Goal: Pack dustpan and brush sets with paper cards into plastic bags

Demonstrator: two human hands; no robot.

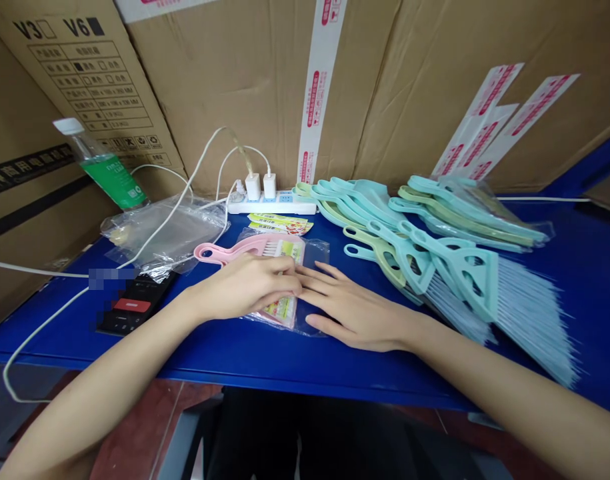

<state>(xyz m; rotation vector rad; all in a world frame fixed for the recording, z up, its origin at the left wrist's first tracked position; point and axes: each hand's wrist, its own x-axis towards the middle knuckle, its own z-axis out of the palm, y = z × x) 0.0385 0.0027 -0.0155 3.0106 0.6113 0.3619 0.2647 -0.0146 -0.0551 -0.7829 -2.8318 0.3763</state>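
On the blue table (225, 357), right in front of you, lies a pink dustpan and brush set (219, 253) with a clear plastic bag (317, 252) around it. Your left hand (249, 287) lies over the set with its fingers curled, and I cannot tell if they pinch anything. Your right hand (352, 310) is flat, fingers spread, on the part of the bag that sticks out to the right. The tips of your two hands meet near a yellow and green label (283, 308).

Just behind the set are some yellow paper strips (279, 223), and behind them a white power strip (302, 205) (two white chargers (253, 189) sit in it). To your right are light blue brushes (525, 300) and a pile of dustpans (367, 200), mostly blue. To your left are crinkly clear bags (169, 230), a black phone (145, 292) and a bottle with a green label (113, 179).
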